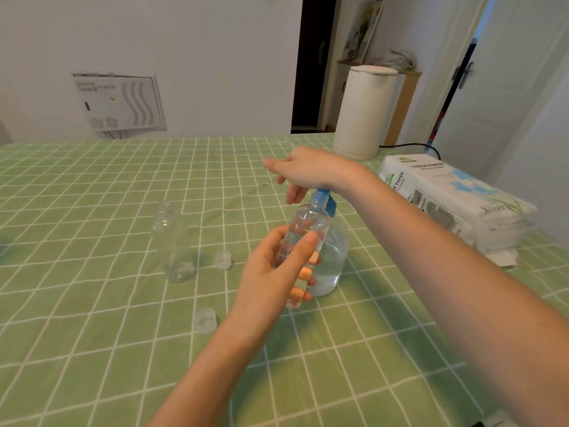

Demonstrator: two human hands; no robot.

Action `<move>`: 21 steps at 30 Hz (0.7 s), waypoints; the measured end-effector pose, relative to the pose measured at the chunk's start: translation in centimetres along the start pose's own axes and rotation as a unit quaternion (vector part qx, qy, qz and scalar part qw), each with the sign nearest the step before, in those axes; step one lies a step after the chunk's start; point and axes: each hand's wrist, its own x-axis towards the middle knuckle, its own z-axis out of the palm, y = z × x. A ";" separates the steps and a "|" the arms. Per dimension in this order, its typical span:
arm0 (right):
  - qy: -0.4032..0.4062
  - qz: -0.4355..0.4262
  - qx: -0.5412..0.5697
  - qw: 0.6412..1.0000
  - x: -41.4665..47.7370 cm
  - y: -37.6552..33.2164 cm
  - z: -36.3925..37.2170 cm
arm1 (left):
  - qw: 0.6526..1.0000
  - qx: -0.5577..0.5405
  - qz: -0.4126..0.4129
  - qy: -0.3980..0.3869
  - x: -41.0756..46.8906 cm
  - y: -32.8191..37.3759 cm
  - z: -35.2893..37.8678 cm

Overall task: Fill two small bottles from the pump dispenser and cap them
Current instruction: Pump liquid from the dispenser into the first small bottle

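Left hand (274, 272) holds small bottle (303, 232) under pump dispenser (331, 251).

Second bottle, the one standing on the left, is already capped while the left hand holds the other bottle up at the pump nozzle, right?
Not capped. The head view shows the second bottle standing open-necked, with one cap beside it on the cloth and another cap nearer the person. The rest holds: the left hand holds the other bottle up at the pump nozzle.
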 end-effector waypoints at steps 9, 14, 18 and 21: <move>0.010 -0.018 -0.009 1.000 -0.2 -0.3 -0.5 | 1.000 -0.005 0.004 -0.005 -0.1 0.0 -0.1; 0.008 -0.026 -0.008 1.000 -0.2 0.1 0.2 | 1.000 0.001 0.002 -0.004 -0.1 -0.3 -0.1; 0.003 -0.023 -0.003 1.000 -0.1 0.3 0.4 | 1.000 0.005 0.001 -0.004 -0.1 -0.5 -0.2; 0.004 -0.028 -0.006 1.000 -0.1 0.2 0.4 | 1.000 0.007 0.001 -0.002 -0.1 -0.5 -0.3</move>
